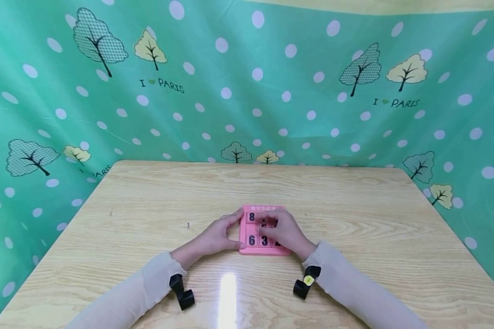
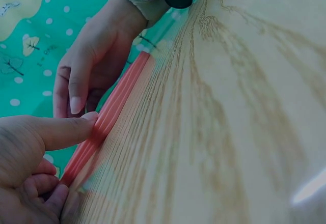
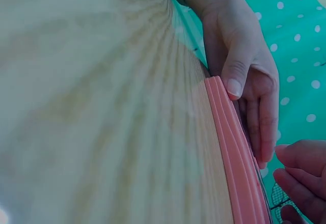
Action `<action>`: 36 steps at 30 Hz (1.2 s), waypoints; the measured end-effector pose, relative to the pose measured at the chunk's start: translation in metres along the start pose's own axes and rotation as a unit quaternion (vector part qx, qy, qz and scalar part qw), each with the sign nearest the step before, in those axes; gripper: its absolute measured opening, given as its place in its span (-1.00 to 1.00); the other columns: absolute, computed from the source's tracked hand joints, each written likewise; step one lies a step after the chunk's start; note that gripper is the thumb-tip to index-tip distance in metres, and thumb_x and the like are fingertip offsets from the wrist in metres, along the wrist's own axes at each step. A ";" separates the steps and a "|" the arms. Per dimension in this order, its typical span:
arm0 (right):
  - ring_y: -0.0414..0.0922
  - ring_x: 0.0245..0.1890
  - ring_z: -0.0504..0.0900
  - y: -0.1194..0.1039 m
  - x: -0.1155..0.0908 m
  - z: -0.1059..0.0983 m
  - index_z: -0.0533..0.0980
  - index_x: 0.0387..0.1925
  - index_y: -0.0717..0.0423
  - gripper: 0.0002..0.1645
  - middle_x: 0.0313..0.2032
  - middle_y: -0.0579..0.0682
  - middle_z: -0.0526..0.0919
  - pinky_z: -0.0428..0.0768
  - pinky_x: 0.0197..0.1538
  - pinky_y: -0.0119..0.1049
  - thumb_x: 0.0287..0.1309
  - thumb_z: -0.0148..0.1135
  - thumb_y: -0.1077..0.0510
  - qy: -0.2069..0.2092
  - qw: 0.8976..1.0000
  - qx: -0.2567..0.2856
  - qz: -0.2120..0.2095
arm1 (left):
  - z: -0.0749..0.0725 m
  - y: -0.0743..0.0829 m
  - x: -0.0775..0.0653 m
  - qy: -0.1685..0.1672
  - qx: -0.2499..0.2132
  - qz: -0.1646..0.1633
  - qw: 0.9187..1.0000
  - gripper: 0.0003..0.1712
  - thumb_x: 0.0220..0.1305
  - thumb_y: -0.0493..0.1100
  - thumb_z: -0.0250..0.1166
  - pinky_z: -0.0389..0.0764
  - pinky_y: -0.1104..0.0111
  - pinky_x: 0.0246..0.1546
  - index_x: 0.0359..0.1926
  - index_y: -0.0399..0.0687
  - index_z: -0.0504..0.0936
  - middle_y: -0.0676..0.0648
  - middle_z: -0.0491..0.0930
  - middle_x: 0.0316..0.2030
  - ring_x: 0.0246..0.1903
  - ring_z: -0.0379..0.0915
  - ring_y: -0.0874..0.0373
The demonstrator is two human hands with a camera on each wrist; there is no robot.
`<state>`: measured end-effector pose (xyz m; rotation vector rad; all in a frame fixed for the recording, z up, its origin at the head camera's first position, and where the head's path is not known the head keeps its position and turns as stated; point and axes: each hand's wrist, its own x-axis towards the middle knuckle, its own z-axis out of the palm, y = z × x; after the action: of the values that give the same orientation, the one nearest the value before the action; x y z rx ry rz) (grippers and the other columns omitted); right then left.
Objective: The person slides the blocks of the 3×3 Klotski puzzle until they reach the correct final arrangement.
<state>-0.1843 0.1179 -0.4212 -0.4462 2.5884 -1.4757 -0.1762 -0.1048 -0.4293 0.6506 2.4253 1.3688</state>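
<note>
A pink sliding number puzzle [image 1: 263, 251] lies flat on the table, with black numerals on its tiles. In the head view 8, 6 and 3 read clearly; several other tiles are partly covered by the right hand. My left hand [image 1: 217, 236] holds the puzzle by its left side, thumb at the near corner and fingers at the far one. Over the tiles reaches my right hand [image 1: 287, 231], its thumb and index finger spread apart, fingertips close above the left and middle columns. The right wrist view shows the same thumb and fingers above the pink edge [image 3: 237, 147].
The puzzle rests on a light wood-grain table [image 1: 148, 196]. Behind it and along the sides hangs a green curtain [image 1: 247, 105] with white dots and printed trees. Black camera mounts [image 1: 182, 292] sit on both wrists over pale sleeves [image 1: 127, 292].
</note>
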 end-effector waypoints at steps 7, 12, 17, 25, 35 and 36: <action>-0.16 -0.13 0.47 0.000 -0.012 -0.001 0.67 -0.15 0.00 -0.70 -0.17 -0.14 0.65 0.47 -0.04 -0.25 -0.01 0.39 0.21 -0.004 1.000 -0.005 -0.012 | 0.000 0.000 -0.001 0.002 0.002 -0.006 1.000 0.08 -0.05 -0.14 0.48 -0.05 0.06 0.40 0.43 -0.14 0.06 -0.02 0.00 0.44 0.41 -0.11 -0.04; -0.15 -0.19 0.44 0.001 -0.020 0.000 0.68 -0.19 -0.04 -0.72 -0.23 -0.13 0.59 0.46 -0.12 -0.32 -0.03 0.41 0.21 -0.011 1.000 -0.008 -0.011 | 0.001 0.000 0.000 0.003 0.006 -0.007 1.000 0.09 -0.06 -0.14 0.48 -0.05 0.08 0.40 0.43 -0.14 0.06 -0.02 0.00 0.44 0.41 -0.11 -0.04; -0.17 -0.21 0.45 0.001 -0.025 0.002 0.68 -0.22 -0.01 -0.72 -0.26 -0.15 0.59 0.47 -0.14 -0.33 -0.06 0.41 0.24 -0.010 0.999 -0.014 -0.038 | 0.001 0.000 0.000 0.006 0.008 -0.003 1.000 0.09 -0.07 -0.15 0.49 -0.06 0.07 0.40 0.42 -0.15 0.07 -0.04 0.00 0.44 0.41 -0.10 -0.04; -0.20 -0.18 0.45 0.001 -0.028 0.004 0.68 -0.24 -0.02 -0.74 -0.25 -0.17 0.58 0.46 -0.07 -0.31 -0.07 0.41 0.23 -0.010 0.998 -0.030 -0.046 | 0.001 -0.001 0.000 0.005 0.002 -0.007 1.000 0.08 -0.06 -0.17 0.48 -0.06 0.07 0.40 0.42 -0.15 0.07 -0.04 0.01 0.44 0.41 -0.10 -0.04; -0.23 -0.18 0.44 0.001 -0.030 0.007 0.68 -0.25 -0.06 -0.69 -0.25 -0.17 0.56 0.46 -0.05 -0.32 -0.12 0.44 0.25 -0.006 0.998 -0.046 -0.043 | 0.001 -0.002 0.000 0.005 -0.001 -0.005 1.000 0.08 -0.07 -0.15 0.48 -0.06 0.05 0.40 0.42 -0.15 0.08 -0.04 0.00 0.44 0.41 -0.10 -0.06; -0.22 -0.18 0.44 0.001 -0.030 0.007 0.68 -0.24 -0.06 -0.69 -0.25 -0.17 0.56 0.47 -0.05 -0.32 -0.13 0.44 0.26 -0.004 0.998 -0.048 -0.044 | 0.001 -0.002 0.000 0.005 -0.002 -0.005 1.000 0.08 -0.06 -0.15 0.48 -0.06 0.05 0.40 0.43 -0.15 0.07 -0.04 0.00 0.44 0.41 -0.10 -0.05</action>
<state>-0.1545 0.1221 -0.4268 -0.5827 2.6738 -1.3752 -0.1758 -0.1050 -0.4313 0.6310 2.4285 1.3760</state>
